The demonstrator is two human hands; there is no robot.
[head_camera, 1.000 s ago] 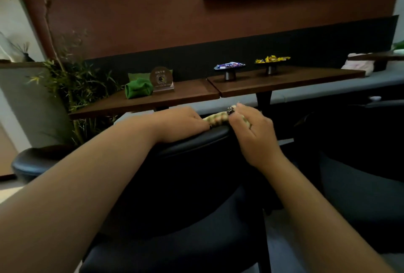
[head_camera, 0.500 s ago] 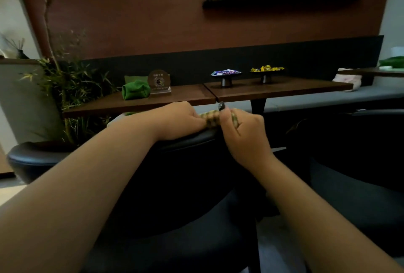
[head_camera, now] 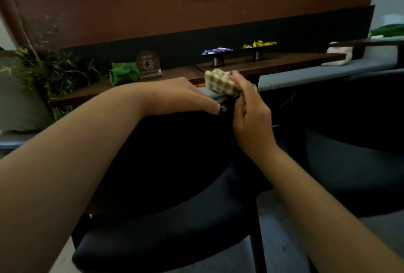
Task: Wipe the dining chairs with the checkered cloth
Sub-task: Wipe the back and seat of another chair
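A dark upholstered dining chair [head_camera: 175, 159] stands right in front of me, its back towards me. My left hand [head_camera: 183, 98] lies flat along the top of the chair's back, fingers spread and holding nothing. My right hand [head_camera: 251, 117] is raised at the right end of the back and grips a folded, cream-and-olive checkered cloth [head_camera: 220, 81], which sticks up above the fingers, clear of the chair. A second dark chair [head_camera: 358, 141] stands to the right.
Behind the chair are two wooden tables [head_camera: 284, 63] with a green folded cloth [head_camera: 123, 73], a round sign [head_camera: 148, 64] and two small candy stands [head_camera: 217, 54]. A grey bench [head_camera: 328, 73] runs along the wall. A leafy plant [head_camera: 50, 71] fills the left.
My right hand has lifted the checkered cloth off the top of the chair back and turned it upward. My left hand stays on the chair back. The view has tilted down.
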